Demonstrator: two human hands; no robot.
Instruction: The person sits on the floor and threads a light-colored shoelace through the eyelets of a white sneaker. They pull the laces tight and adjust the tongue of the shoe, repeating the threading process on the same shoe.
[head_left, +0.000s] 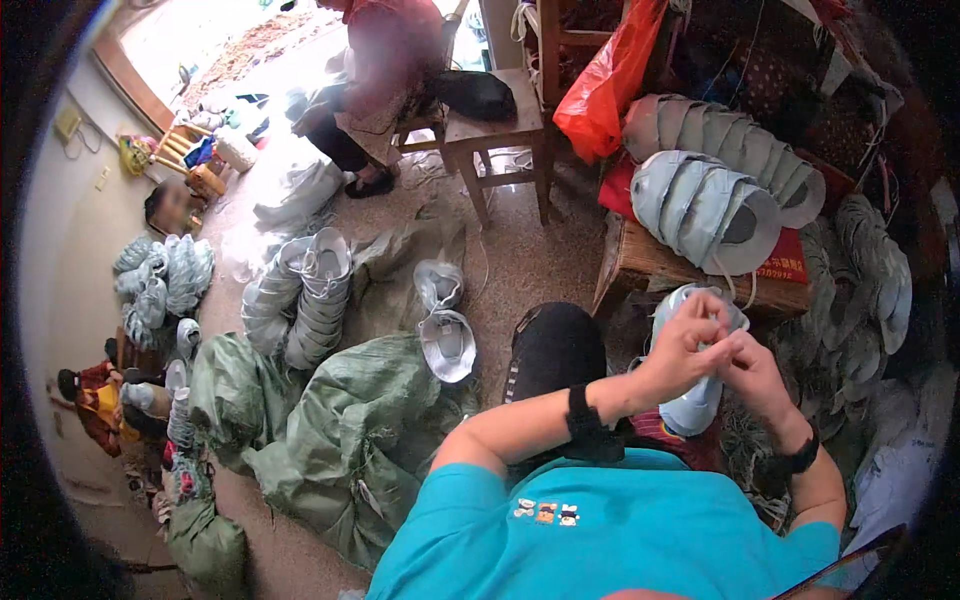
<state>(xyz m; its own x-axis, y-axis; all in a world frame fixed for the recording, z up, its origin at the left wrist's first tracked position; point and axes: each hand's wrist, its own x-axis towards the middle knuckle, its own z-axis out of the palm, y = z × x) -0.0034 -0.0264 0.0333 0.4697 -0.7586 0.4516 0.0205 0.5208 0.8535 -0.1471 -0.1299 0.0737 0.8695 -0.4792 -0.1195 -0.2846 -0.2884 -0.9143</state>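
Speckled stone floor is partly covered, at left, by bulging green woven sacks, contents hidden. Nested pale-grey shoe uppers are stacked over a wooden box, far right. Pale-blue shoe is partly hidden beneath left hand and right hand; fingers bent close together, whether anything is pinched cannot be told.

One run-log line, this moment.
left hand: above pale shoe | right hand: beside left, above shoe | nearby: stacked shoes, wooden box
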